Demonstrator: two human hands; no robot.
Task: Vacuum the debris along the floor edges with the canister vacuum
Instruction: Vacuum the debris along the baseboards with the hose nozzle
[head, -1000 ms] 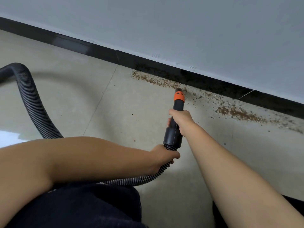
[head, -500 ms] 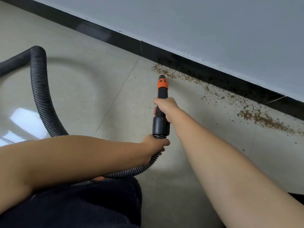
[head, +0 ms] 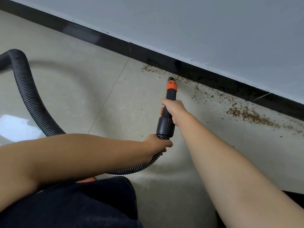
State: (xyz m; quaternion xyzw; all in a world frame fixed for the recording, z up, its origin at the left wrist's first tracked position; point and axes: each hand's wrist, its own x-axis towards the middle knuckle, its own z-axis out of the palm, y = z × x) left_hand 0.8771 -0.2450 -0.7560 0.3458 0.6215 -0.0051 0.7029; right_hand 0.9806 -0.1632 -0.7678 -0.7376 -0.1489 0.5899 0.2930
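The right hand (head: 172,109) gripped the nozzle (head: 169,102), aiming its tip into debris (head: 246,113) at the centre-right baseboard (head: 115,43), while the left hand (head: 156,143) clasped the hose (head: 32,102), seemingly to steady it.

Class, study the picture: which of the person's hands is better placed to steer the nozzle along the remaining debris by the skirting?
Probably the right hand: it grips the nozzle nearest the debris. The left hand only holds the hose.

Pale tiled floor (head: 102,89) runs up to a black skirting board (head: 205,76). Brown crumbs (head: 246,114) lie scattered along that edge, beyond the fingers (head: 162,111) holding the nozzle.
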